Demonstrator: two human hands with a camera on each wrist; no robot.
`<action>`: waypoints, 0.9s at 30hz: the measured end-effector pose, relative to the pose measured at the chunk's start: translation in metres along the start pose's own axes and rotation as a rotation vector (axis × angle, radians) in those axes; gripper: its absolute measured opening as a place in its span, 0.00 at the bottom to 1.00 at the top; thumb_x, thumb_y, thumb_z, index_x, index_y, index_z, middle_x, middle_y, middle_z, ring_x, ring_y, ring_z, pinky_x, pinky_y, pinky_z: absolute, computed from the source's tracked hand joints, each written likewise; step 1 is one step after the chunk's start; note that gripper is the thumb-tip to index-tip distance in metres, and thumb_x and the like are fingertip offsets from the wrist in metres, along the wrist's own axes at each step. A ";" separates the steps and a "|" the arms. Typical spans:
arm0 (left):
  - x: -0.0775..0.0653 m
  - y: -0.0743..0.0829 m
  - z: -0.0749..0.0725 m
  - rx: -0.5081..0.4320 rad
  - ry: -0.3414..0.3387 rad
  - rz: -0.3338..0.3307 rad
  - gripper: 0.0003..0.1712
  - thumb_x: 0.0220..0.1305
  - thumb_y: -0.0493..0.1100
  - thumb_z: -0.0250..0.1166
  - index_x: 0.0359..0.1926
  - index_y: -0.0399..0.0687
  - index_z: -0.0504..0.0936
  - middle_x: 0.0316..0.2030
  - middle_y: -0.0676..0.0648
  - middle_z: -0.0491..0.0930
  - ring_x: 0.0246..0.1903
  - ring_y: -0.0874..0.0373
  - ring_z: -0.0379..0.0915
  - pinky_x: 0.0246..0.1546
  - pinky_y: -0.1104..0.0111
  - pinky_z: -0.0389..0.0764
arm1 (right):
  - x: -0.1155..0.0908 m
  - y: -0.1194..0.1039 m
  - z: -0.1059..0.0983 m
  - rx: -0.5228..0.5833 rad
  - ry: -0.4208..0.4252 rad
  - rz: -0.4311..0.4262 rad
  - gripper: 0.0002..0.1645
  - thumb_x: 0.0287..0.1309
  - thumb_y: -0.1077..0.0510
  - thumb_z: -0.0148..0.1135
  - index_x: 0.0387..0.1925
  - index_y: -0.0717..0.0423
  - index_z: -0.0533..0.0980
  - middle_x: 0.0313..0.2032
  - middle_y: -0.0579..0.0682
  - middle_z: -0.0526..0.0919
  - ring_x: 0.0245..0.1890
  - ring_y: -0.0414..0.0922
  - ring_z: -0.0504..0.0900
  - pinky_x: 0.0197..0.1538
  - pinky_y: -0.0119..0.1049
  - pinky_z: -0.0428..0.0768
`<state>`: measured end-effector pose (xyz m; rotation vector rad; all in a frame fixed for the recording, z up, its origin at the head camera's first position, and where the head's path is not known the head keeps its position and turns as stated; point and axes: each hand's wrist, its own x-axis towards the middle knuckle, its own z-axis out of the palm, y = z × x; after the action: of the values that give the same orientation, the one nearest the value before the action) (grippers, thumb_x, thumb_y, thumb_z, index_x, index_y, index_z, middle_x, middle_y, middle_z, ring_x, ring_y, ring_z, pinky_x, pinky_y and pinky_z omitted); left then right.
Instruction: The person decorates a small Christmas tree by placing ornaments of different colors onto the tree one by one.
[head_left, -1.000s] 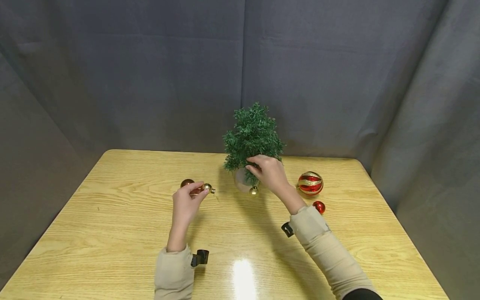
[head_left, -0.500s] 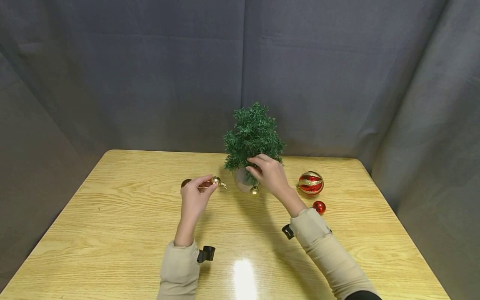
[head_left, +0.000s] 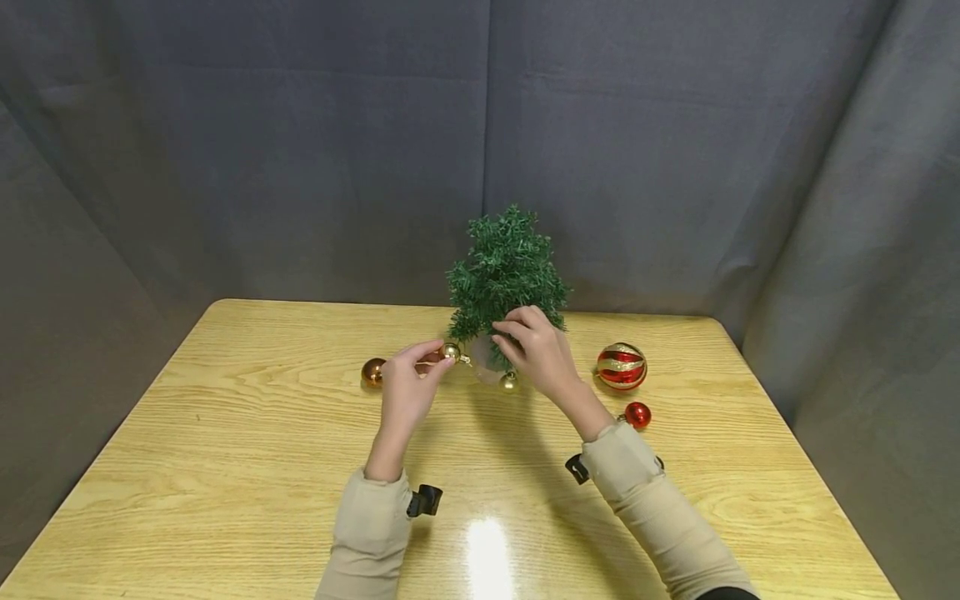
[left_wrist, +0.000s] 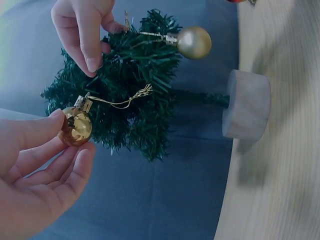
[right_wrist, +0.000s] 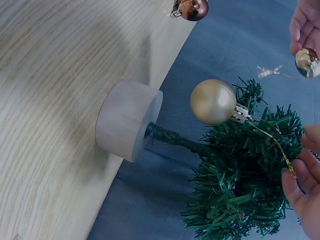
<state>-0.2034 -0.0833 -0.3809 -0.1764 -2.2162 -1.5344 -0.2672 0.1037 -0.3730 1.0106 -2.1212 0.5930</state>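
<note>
My left hand (head_left: 407, 392) pinches a shiny gold Christmas bauble (left_wrist: 77, 129) between thumb and fingers, its cap and gold string loop pointing at the tree. A small green artificial Christmas tree (head_left: 508, 267) stands at the table's back on a round pale base (left_wrist: 247, 105). From a low front branch hangs a matte gold bauble (right_wrist: 213, 101) by a gold string. My right hand (head_left: 542, 354) is at the lower branches just above this bauble, thumb and fingers apart and loosely bent. In the right wrist view, the thumb tip is close to the string's end.
On the wooden table (head_left: 225, 467), a copper-brown bauble (head_left: 372, 372) lies left of the tree. To the right lie a large red-and-gold striped bauble (head_left: 622, 367) and a small red bauble (head_left: 638, 415). Grey curtains (head_left: 300, 167) surround the table.
My left hand has carried the shiny gold bauble rightward and slightly away from me, closer to the tree, uncovering the copper-brown bauble. The right hand has stayed nearly still at the branches.
</note>
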 end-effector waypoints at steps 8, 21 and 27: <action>0.006 0.004 0.007 -0.085 -0.005 0.024 0.16 0.53 0.34 0.65 0.43 0.30 0.79 0.34 0.38 0.79 0.36 0.49 0.76 0.38 0.60 0.77 | -0.001 0.001 0.000 0.147 0.024 -0.086 0.05 0.48 0.67 0.64 0.30 0.63 0.81 0.27 0.51 0.79 0.27 0.44 0.72 0.28 0.32 0.70; 0.010 0.006 0.012 -0.237 -0.024 -0.032 0.16 0.53 0.32 0.64 0.45 0.30 0.78 0.36 0.37 0.79 0.37 0.48 0.75 0.41 0.60 0.76 | -0.005 0.000 0.002 0.277 -0.124 -0.035 0.18 0.45 0.57 0.67 0.39 0.61 0.80 0.30 0.49 0.81 0.29 0.41 0.68 0.35 0.38 0.64; 0.010 0.010 0.015 -0.296 -0.026 -0.062 0.15 0.54 0.31 0.63 0.44 0.29 0.78 0.36 0.36 0.78 0.37 0.48 0.74 0.41 0.62 0.75 | -0.004 -0.002 0.002 0.293 -0.092 0.001 0.09 0.42 0.63 0.68 0.30 0.61 0.82 0.24 0.48 0.78 0.25 0.41 0.66 0.32 0.38 0.59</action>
<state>-0.2133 -0.0675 -0.3729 -0.2197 -2.0203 -1.9002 -0.2650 0.1032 -0.3773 1.2156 -2.1556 0.8926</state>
